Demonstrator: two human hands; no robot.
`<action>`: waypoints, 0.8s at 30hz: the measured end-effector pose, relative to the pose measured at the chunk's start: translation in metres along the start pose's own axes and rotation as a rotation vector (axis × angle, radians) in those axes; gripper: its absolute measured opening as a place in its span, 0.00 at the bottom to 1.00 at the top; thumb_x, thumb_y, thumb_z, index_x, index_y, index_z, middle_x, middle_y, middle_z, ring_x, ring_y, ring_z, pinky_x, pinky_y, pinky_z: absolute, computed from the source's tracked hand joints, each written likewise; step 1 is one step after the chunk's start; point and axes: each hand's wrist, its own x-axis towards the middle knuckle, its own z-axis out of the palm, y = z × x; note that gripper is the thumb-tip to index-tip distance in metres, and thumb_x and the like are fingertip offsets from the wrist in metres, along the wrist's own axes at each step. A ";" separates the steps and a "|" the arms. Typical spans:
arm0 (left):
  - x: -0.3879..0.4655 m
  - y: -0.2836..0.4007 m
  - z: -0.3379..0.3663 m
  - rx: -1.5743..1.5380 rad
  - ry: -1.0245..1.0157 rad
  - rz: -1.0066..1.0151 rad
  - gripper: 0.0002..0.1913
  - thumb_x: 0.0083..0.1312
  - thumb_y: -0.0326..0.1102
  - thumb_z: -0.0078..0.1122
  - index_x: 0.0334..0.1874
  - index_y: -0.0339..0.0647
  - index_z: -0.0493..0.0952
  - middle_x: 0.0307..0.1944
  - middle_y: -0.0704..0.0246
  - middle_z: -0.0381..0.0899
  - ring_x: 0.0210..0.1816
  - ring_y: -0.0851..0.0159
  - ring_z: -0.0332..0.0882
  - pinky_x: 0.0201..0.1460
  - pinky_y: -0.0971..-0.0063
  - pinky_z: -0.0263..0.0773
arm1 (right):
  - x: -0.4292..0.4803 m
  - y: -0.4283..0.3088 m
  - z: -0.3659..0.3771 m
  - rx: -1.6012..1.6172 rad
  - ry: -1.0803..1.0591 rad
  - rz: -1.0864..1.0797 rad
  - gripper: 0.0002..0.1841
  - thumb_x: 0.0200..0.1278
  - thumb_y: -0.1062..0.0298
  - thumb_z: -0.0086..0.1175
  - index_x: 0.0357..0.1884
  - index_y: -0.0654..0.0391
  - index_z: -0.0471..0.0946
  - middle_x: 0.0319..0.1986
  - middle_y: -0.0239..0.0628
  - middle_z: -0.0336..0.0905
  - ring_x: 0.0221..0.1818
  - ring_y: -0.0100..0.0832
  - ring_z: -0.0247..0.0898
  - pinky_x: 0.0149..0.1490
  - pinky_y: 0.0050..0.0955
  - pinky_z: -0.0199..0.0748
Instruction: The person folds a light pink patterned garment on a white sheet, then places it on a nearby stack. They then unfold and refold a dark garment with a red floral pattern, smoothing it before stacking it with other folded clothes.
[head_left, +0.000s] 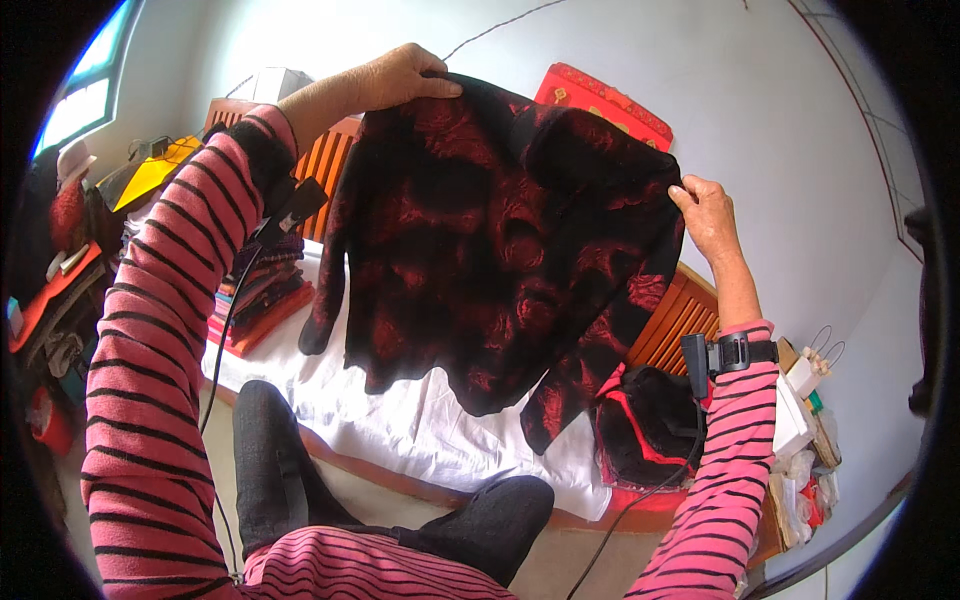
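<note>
A black long-sleeved top with a dark red pattern (480, 247) hangs spread in the air between my two hands. My left hand (420, 73) pinches its upper left shoulder edge between thumb and fingers. At the opposite shoulder, lower in the picture, my right hand (701, 206) grips the cloth. One sleeve dangles at the left, the other slants down at the lower right. Behind and below the top lies a white sheet (420, 427) on a wooden bench or bed.
Folded clothes (262, 292) form a stack on the sheet's left. Black and red padded items (652, 420) lie at its right end. Slatted wooden backrests (675, 322) stand against the wall. Cables run from both wrists. Boxes and bags (802, 450) crowd the far right.
</note>
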 end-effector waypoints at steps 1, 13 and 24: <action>0.000 0.002 -0.001 0.021 -0.001 0.000 0.19 0.69 0.49 0.63 0.45 0.37 0.84 0.33 0.67 0.85 0.36 0.70 0.80 0.47 0.70 0.77 | 0.000 0.000 -0.002 0.007 -0.014 0.024 0.22 0.64 0.65 0.59 0.23 0.60 0.57 0.19 0.30 0.50 0.25 0.24 0.49 0.31 0.33 0.58; -0.013 -0.037 0.009 0.047 -0.019 -0.096 0.16 0.66 0.45 0.62 0.36 0.36 0.84 0.28 0.66 0.83 0.34 0.70 0.78 0.43 0.69 0.75 | 0.009 -0.032 0.044 0.556 -0.326 0.374 0.15 0.69 0.74 0.52 0.23 0.56 0.64 0.20 0.31 0.67 0.22 0.35 0.83 0.13 0.21 0.65; -0.032 -0.080 -0.008 0.166 0.571 -0.157 0.14 0.61 0.39 0.62 0.30 0.31 0.79 0.23 0.56 0.79 0.30 0.63 0.79 0.36 0.63 0.74 | 0.072 -0.100 0.209 0.734 -0.452 0.135 0.10 0.67 0.76 0.43 0.44 0.69 0.74 0.37 0.41 0.79 0.39 0.38 0.84 0.43 0.36 0.86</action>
